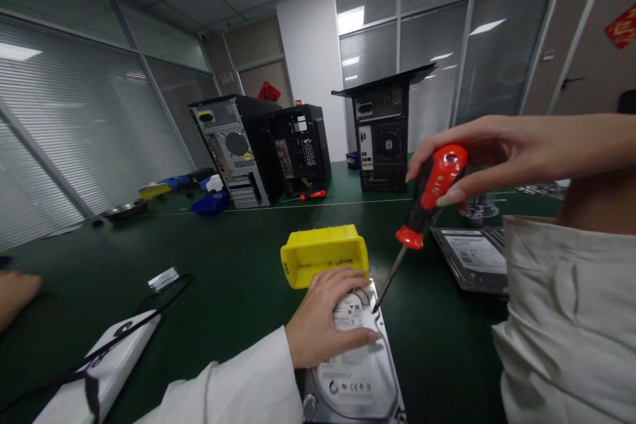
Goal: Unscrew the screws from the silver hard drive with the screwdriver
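A silver hard drive [358,371] with a white label lies on the green table in front of me. Across its upper left part rests my left hand [325,318], fingers spread, with the thumb on the label. My right hand [462,159] grips a red and black screwdriver [430,199] by the handle. The screwdriver slants down to the left, and its tip meets the drive near the upper right edge. Just behind the drive stands a yellow bin [325,255].
Another hard drive [474,258] lies at the right. Computer cases [382,139] stand at the back beside a blue tray [210,203] and another screwdriver [314,195]. At the left are a white device [119,351] with a black cable and another person's hand [17,295].
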`<state>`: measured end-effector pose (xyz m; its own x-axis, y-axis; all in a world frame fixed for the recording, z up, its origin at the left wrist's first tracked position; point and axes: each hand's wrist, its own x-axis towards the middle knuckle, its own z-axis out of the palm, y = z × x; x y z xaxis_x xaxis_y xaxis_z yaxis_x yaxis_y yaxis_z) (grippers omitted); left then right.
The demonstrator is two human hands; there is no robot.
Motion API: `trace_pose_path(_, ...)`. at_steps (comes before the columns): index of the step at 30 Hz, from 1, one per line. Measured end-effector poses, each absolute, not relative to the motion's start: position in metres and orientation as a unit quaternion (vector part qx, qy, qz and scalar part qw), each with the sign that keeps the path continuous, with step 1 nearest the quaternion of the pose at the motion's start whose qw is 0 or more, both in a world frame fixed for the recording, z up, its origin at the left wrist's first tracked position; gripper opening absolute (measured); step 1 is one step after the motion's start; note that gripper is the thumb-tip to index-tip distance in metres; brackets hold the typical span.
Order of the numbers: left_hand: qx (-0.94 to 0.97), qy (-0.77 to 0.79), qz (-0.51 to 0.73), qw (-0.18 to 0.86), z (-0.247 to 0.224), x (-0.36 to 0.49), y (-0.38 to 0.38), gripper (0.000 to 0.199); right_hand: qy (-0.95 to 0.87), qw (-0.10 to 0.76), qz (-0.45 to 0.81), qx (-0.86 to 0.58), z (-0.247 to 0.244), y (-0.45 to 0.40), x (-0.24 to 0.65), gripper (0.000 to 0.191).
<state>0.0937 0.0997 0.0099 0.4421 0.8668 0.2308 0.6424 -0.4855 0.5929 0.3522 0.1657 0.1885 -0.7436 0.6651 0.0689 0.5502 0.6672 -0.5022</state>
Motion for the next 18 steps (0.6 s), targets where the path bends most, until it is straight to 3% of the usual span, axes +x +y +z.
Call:
trace_pose_path(6, 0.833, 0.477, 0.19, 0.206, 0.012, 0.089, 0.107, 0.081, -0.923, 0.061, 0.224, -0.308, 0.192, 0.17, 0.345, 0.043)
trace_pose_path(18, 0.835, 0.492, 0.163, 0.183, 0.007, 0.08, 0.102, 0.075, -0.942, 0.009, 0.218, -0.255, 0.194, 0.16, 0.325, 0.042)
